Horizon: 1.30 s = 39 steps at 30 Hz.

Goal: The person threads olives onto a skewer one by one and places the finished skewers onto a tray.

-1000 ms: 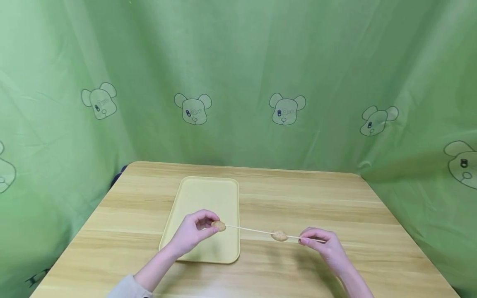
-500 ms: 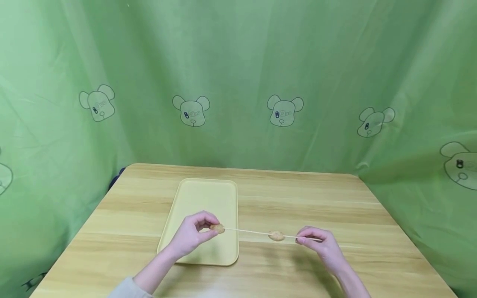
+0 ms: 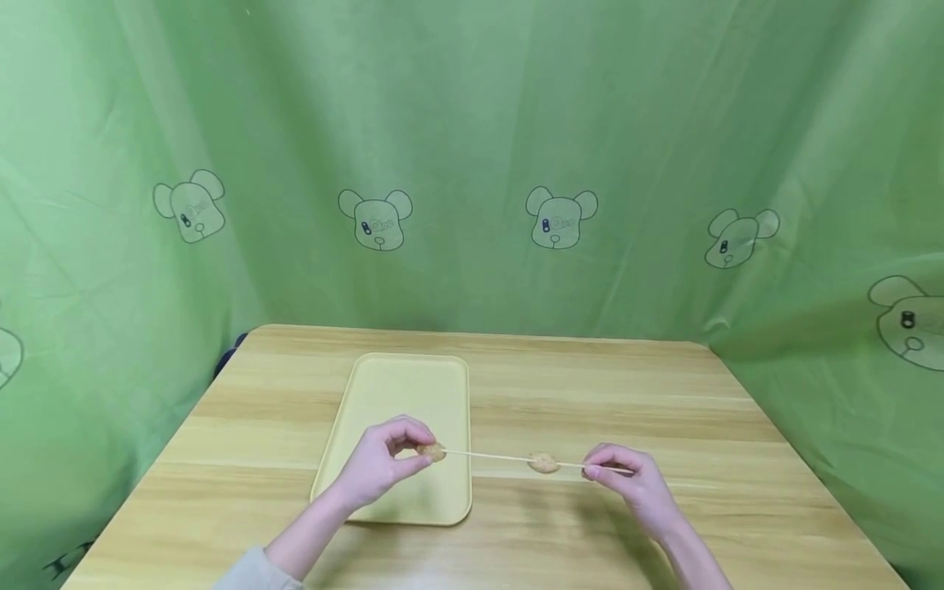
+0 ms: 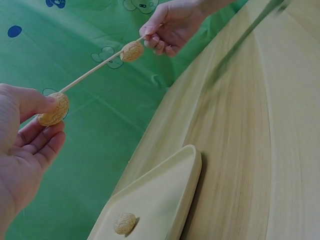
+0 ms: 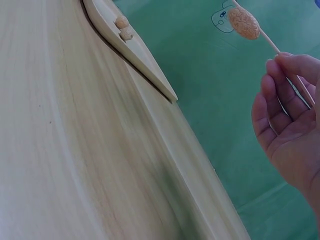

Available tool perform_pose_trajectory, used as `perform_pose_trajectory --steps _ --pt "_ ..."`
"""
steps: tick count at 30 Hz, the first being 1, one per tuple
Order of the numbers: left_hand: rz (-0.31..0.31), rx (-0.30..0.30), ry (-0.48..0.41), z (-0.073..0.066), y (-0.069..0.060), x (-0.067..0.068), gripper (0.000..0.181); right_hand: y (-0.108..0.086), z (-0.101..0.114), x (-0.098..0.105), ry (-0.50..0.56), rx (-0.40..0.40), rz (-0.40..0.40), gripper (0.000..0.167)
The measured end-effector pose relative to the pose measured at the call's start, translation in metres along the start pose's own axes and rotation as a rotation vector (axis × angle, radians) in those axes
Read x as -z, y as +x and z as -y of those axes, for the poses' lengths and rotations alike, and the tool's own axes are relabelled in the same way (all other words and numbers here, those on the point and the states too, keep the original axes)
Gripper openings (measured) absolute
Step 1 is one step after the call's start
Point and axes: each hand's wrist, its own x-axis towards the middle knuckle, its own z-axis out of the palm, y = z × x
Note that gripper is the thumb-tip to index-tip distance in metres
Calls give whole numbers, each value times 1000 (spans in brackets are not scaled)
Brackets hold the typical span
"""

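Observation:
My left hand (image 3: 372,467) pinches a tan, wrinkled, egg-shaped food ball (image 4: 56,109) between thumb and fingers, above the tray. One end of a thin wooden skewer (image 3: 490,456) meets this ball; how deep it goes in cannot be told. Farther along the skewer sits a second tan ball (image 5: 243,22), threaded through, between both hands. My right hand (image 3: 642,485) pinches the skewer near its other end, which runs back under the palm. The skewer is held in the air, roughly level. On the tray, the right wrist view shows two more balls (image 5: 125,30) lying together.
A pale yellow rectangular tray (image 3: 401,385) lies on the left half of the wood-grain table (image 3: 590,385). Green curtain (image 3: 472,98) with bear faces surrounds the table's back and sides. One ball (image 4: 124,223) shows on the tray in the left wrist view.
My right hand and the threaded ball have shifted slightly left, so the gap to my left hand is a little smaller. Both grips are unchanged. The head view has moved slightly.

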Motion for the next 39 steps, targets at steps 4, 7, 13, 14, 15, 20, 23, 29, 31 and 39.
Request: perform_pose_trajectory --steps 4,7,13,14,15,20,23,29,31,39 --pt "-2 -6 -6 0 0 -1 17 1 2 -1 4 4 0 18" --pt "-5 -10 -6 1 0 -1 17 2 2 -2 31 15 7 15" --pt "-8 -12 -12 0 0 -2 16 3 3 -4 68 38 18 15" --pt "-7 -14 -14 0 0 -3 16 3 3 -4 69 40 19 17" --pt "-7 -14 -14 0 0 -3 16 3 3 -4 66 44 19 17" --pt "-7 -21 -10 1 0 -2 17 4 4 -6 54 40 21 11" --pt "-6 -30 -8 1 -1 -2 17 5 3 -6 47 47 27 12" --pt "4 -27 -15 3 -1 -1 19 5 2 -7 77 58 51 14" --pt "4 6 -19 3 0 -1 22 5 2 -7 86 63 56 16" --pt "41 126 -82 1 1 -2 32 3 1 -5 40 86 32 23"
